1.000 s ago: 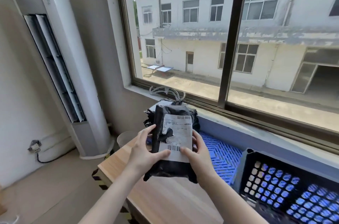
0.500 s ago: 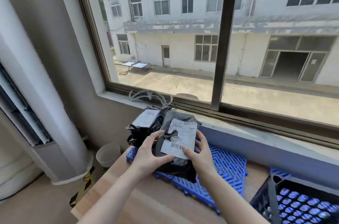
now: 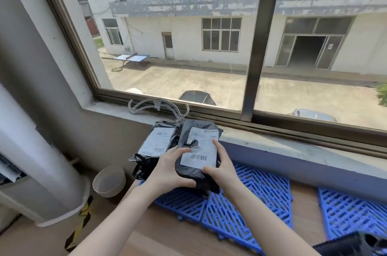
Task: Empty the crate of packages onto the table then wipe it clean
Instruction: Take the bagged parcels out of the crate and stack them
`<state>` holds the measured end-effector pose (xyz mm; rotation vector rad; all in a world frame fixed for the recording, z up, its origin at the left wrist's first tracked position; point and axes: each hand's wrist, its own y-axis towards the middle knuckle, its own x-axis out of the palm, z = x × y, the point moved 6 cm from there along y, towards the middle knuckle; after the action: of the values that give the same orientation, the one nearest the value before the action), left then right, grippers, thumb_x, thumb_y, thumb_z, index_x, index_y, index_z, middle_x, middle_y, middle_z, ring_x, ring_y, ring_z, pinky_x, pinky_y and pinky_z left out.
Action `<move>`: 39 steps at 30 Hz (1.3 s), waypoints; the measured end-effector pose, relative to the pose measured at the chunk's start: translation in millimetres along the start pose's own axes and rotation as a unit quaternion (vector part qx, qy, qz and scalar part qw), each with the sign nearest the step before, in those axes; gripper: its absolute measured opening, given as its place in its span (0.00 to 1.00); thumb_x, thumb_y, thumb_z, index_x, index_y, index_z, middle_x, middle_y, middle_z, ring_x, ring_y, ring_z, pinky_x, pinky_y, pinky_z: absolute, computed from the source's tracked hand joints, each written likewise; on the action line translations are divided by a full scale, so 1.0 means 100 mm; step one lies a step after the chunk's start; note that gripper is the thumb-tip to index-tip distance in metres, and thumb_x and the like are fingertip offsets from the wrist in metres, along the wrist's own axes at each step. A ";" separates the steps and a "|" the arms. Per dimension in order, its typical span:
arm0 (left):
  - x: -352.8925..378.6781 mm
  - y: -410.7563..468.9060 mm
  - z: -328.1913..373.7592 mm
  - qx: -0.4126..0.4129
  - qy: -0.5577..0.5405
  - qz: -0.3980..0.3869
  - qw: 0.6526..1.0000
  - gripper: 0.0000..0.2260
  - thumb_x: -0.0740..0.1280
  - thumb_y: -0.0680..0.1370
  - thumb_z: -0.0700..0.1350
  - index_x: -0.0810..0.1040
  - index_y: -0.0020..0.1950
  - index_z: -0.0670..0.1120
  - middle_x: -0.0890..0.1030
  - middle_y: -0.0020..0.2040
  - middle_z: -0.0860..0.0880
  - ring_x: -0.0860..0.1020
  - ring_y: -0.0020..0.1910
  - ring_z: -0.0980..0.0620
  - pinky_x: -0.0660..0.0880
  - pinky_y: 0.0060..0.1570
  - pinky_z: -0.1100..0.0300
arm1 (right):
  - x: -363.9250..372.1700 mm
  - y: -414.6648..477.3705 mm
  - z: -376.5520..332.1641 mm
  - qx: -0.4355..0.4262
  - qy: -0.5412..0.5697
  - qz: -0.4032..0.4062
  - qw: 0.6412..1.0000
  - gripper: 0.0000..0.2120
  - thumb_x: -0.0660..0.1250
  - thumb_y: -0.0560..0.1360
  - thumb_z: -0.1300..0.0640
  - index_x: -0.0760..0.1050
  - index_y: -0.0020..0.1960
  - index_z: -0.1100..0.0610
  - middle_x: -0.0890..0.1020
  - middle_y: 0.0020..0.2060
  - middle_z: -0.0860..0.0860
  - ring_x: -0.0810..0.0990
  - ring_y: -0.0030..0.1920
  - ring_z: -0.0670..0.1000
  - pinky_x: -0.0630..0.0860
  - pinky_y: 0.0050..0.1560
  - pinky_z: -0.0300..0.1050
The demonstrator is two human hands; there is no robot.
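Note:
Both hands hold a black plastic-wrapped package [image 3: 199, 146] with a white shipping label, low over the far left of the wooden table [image 3: 167, 232]. My left hand [image 3: 169, 169] grips its left edge and near corner. My right hand [image 3: 222, 166] holds its right edge, with one finger straight along the label. Just left of it lies a second black package [image 3: 156, 143] with a white label, stacked on more black wrapping. Only a dark corner of the black crate [image 3: 351, 246] shows at the bottom right.
Blue plastic lattice mats [image 3: 247, 201] lie on the table under the packages and on the right. A concrete window sill [image 3: 272, 140] with a clear plastic hanger [image 3: 159, 107] runs behind. A white bin [image 3: 110, 181] and a standing air conditioner [image 3: 39, 161] are on the left.
Both hands carried the package forward and down, from chest height to beside the labelled package at the window. The view turned right and downward; the crate slid almost out of view.

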<state>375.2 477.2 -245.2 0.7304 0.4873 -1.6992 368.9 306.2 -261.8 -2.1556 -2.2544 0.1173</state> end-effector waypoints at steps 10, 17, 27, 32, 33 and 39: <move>-0.01 0.63 -0.63 -0.015 -0.006 -0.021 1.000 0.38 0.78 0.59 0.56 0.68 0.65 0.64 0.65 0.74 0.47 0.57 0.77 0.52 0.61 0.71 0.56 | 0.24 0.68 0.28 0.049 -0.051 0.046 0.996 0.38 0.70 0.67 0.67 0.63 0.71 0.42 0.71 0.65 0.46 0.74 0.61 0.47 0.79 0.56 0.47; 0.12 0.74 -0.83 -0.008 0.023 -0.075 0.997 0.37 0.78 0.65 0.51 0.65 0.70 0.62 0.51 0.80 0.48 0.51 0.79 0.52 0.59 0.71 0.56 | 0.34 0.79 0.49 0.073 -0.055 0.073 0.993 0.39 0.68 0.67 0.69 0.63 0.71 0.42 0.72 0.62 0.45 0.76 0.56 0.43 0.79 0.48 0.40; -0.01 0.74 -0.87 0.033 0.018 -0.060 0.997 0.31 0.70 0.69 0.65 0.67 0.70 0.61 0.61 0.77 0.54 0.58 0.76 0.56 0.60 0.71 0.58 | 0.32 0.77 0.55 0.073 -0.068 0.104 0.990 0.39 0.70 0.66 0.66 0.63 0.71 0.43 0.70 0.66 0.46 0.73 0.62 0.48 0.79 0.50 0.43; -0.45 0.82 -1.09 -0.003 0.122 0.123 0.985 0.29 0.59 0.74 0.65 0.71 0.71 0.53 0.71 0.71 0.48 0.65 0.71 0.47 0.62 0.69 0.53 | 0.29 0.75 0.53 0.058 -0.091 0.119 0.987 0.38 0.71 0.69 0.64 0.61 0.74 0.45 0.68 0.68 0.45 0.68 0.65 0.46 0.71 0.62 0.46; -0.50 0.85 -1.21 -0.049 0.166 0.115 0.978 0.29 0.62 0.74 0.65 0.68 0.73 0.54 0.67 0.73 0.46 0.62 0.73 0.45 0.61 0.70 0.49 | 0.30 0.74 0.54 0.060 -0.099 0.120 0.986 0.38 0.72 0.69 0.63 0.61 0.74 0.44 0.67 0.68 0.44 0.67 0.64 0.45 0.70 0.64 0.48; -0.40 0.79 -1.65 -0.138 0.236 -0.077 0.959 0.36 0.62 0.74 0.69 0.54 0.78 0.62 0.51 0.79 0.46 0.50 0.77 0.43 0.61 0.71 0.45 | 0.40 0.72 0.55 0.058 -0.145 0.113 0.981 0.37 0.70 0.71 0.62 0.59 0.75 0.47 0.65 0.62 0.45 0.66 0.62 0.44 0.67 0.65 0.45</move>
<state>492.3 594.9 -331.6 0.9090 1.1169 -1.5500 434.7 346.9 -322.9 -2.4597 -2.0566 0.5871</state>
